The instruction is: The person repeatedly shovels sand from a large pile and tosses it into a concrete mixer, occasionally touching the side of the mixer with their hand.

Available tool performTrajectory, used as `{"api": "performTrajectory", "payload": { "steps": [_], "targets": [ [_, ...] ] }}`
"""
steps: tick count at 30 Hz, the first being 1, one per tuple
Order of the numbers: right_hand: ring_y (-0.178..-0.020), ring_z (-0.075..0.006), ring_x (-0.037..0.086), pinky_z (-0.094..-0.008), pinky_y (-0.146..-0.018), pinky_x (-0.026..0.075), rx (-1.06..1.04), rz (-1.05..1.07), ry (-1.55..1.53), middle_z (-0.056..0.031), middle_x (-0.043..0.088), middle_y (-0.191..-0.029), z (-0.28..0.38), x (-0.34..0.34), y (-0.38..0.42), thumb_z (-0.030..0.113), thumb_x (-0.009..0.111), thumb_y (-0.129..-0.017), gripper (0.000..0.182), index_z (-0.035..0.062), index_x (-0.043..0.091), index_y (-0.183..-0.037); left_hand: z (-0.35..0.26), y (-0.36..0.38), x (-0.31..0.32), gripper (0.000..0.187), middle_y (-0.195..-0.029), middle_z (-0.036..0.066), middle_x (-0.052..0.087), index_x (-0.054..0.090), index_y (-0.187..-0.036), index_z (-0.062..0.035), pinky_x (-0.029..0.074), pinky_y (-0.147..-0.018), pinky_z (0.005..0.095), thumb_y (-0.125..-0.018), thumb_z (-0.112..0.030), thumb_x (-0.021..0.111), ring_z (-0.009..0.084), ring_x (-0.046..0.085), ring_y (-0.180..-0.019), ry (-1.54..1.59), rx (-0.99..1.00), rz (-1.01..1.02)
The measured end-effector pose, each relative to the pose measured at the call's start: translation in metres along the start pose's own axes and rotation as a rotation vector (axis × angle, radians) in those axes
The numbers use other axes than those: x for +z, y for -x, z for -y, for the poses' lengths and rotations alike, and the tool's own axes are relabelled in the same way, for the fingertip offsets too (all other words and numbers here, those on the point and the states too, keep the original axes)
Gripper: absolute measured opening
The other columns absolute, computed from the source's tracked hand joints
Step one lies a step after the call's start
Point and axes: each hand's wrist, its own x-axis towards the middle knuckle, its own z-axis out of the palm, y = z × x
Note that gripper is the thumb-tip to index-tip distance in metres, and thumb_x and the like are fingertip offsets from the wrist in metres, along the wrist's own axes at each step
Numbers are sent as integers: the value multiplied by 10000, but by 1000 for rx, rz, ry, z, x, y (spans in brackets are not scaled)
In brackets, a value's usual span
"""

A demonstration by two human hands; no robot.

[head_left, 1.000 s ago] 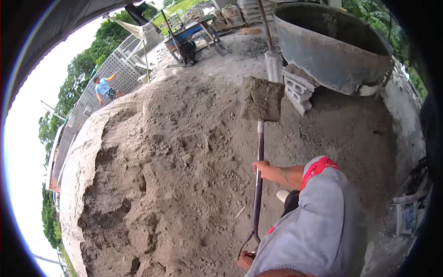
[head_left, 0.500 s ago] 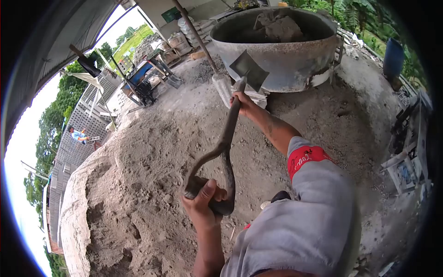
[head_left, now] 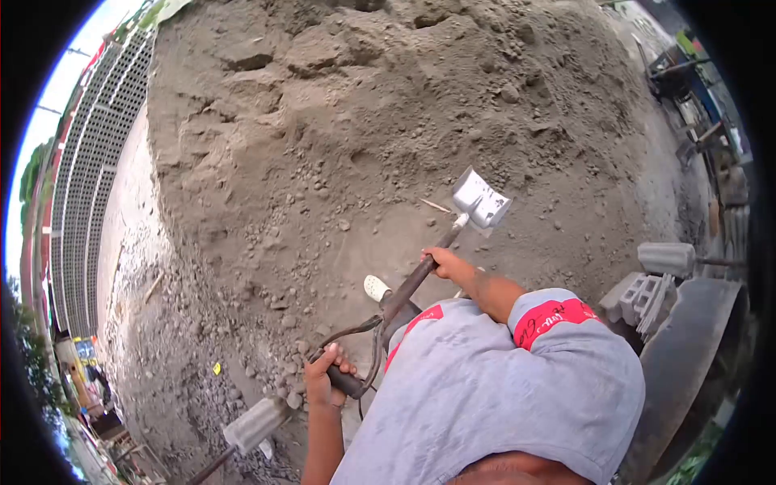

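A shovel (head_left: 406, 291) lies slantwise in front of my body, its dark shaft splitting into a D-shaped grip. My left hand (head_left: 327, 376) is wrapped around the crossbar of that grip at the lower left. Farther up, my right hand (head_left: 440, 263) is closed on the shaft, just below the metal socket. The shovel blade (head_left: 482, 198) looks pale and shiny, with dark specks and no load on it. It overlaps the foot of a large heap of grey-brown sand (head_left: 364, 121). One foot in a white clog (head_left: 377, 287) shows beside the shaft.
Hollow concrete blocks (head_left: 643, 297) sit at the right, beside the rim of a large vat (head_left: 687, 347). A post with a concrete base (head_left: 257, 424) stands at lower left, another base (head_left: 667, 259) at right. A perforated block wall (head_left: 97, 178) runs along the left.
My view has turned left from the vat to the sand heap. The shovel has swung along in both hands, and its blade now shows bright instead of dark.
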Motion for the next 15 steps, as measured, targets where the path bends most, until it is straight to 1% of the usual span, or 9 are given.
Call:
{"api": "performTrajectory", "payload": {
  "steps": [1, 2, 5, 8, 9, 11, 13, 14, 15],
  "targets": [
    [-592, -194, 571, -338, -527, 505, 47, -25, 160, -79, 560, -676, -25, 24, -17, 47, 590, -761, 64, 35, 545, -805, 5, 8, -27, 190, -563, -4, 428, 455, -661, -95, 404, -505, 305, -781, -147, 591, 120, 441, -491, 205, -77, -93],
    [-592, -194, 571, -338, -527, 505, 83, -28, 208, -79, 560, -676, -52, 49, -22, 47, 590, -761, 64, 35, 545, -805, 7, 17, -54, 189, -564, -8, 441, 457, -651, -107, 405, -520, 316, -786, -130, 587, 124, 448, -503, 396, -157, -171],
    [-573, -191, 564, -341, -495, 492, 86, -41, 506, -91, 564, -662, -104, 116, -50, 64, 584, -748, 75, 13, 536, -775, 14, 18, -102, 175, -539, -30, 396, 439, -609, -122, 380, -523, 303, -744, -161, 542, 113, 412, -488, 623, -149, -295],
    [-563, -184, 553, -339, -479, 482, 13, 5, 530, -86, 560, -655, -106, 181, -53, 72, 592, -751, 88, 9, 534, -772, 3, -17, -121, 161, -539, -37, 389, 423, -578, -127, 374, -521, 296, -702, -145, 524, 107, 401, -478, 832, -164, -319],
    [-560, -176, 546, -329, -493, 481, -4, 36, 536, -67, 567, -677, -96, 203, -49, 108, 618, -760, 111, 28, 544, -784, -7, -36, -114, 167, -538, -41, 385, 415, -565, -130, 369, -522, 292, -690, -144, 525, 104, 397, -476, 803, -137, -345],
    [-580, -173, 550, -334, -511, 485, -75, 38, 558, -54, 564, -693, -78, 243, -36, 145, 615, -780, 133, 38, 539, -805, -21, -96, -98, 165, -538, -35, 379, 405, -577, -129, 368, -530, 299, -681, -134, 533, 108, 400, -476, 842, -123, -352],
    [-600, -171, 554, -338, -529, 489, -157, 52, 576, -40, 561, -708, -58, 273, -24, 181, 613, -799, 157, 48, 535, -826, -36, -195, -70, 165, -543, -20, 373, 387, -591, -123, 376, -540, 327, -688, -106, 520, 123, 410, -484, 845, -65, -257],
    [-614, -167, 551, -346, -554, 492, -33, 133, 601, -29, 548, -713, -45, 283, -20, 212, 583, -825, 169, 55, 525, -848, -48, -258, -41, 178, -529, -8, 378, 382, -589, -114, 383, -517, 329, -706, -93, 515, 130, 407, -463, 843, -58, -292],
    [-628, -163, 548, -355, -578, 495, 97, 214, 623, -18, 536, -718, -35, 294, -16, 243, 553, -851, 185, 62, 516, -871, -56, -321, -14, 190, -512, 6, 389, 383, -589, -105, 382, -474, 314, -715, -80, 523, 137, 406, -436, 841, -42, -240]
  ]
}}
